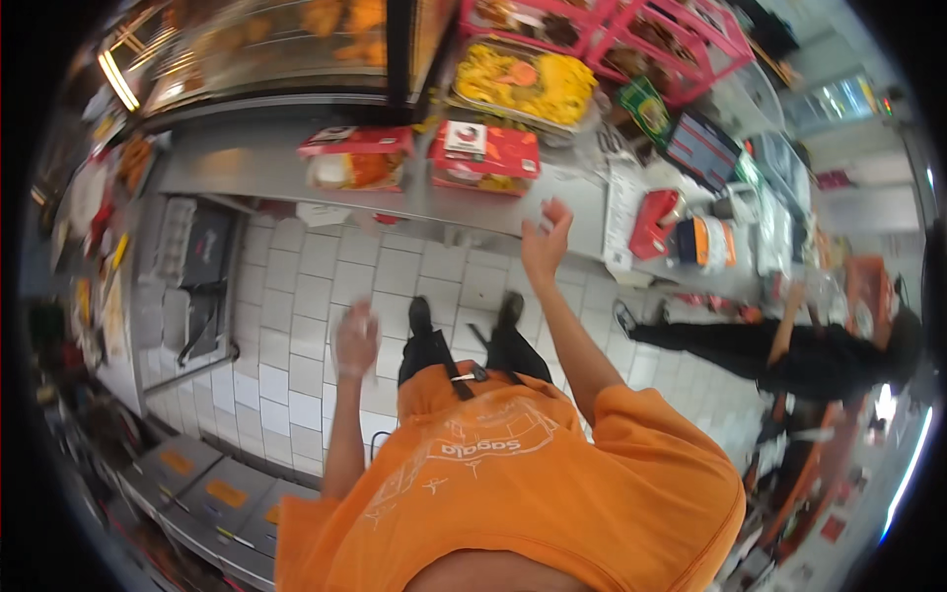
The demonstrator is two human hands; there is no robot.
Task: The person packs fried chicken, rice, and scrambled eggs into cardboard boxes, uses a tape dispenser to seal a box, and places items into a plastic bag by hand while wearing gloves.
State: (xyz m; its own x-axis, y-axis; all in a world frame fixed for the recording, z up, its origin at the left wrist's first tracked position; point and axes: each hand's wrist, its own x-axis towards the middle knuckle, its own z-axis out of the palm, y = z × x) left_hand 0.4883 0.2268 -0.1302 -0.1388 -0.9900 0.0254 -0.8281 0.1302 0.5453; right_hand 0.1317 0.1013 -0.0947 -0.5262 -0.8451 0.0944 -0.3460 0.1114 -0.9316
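Note:
My right hand is raised at the counter's front edge with its fingers apart and nothing in it. Closest to it on the steel counter sits a red takeaway box with a white label on top. To the left stands a second red takeaway box, its front window showing rice and orange-red food. Motion blurs my left hand, which hangs over the tiled floor, away from the counter; no object shows in it, and its finger positions are unclear.
Behind the boxes lies a metal tray of yellow food, beside pink baskets and a glass display case. A paper receipt, a red packet and a tablet are rightward. Another person stands at right.

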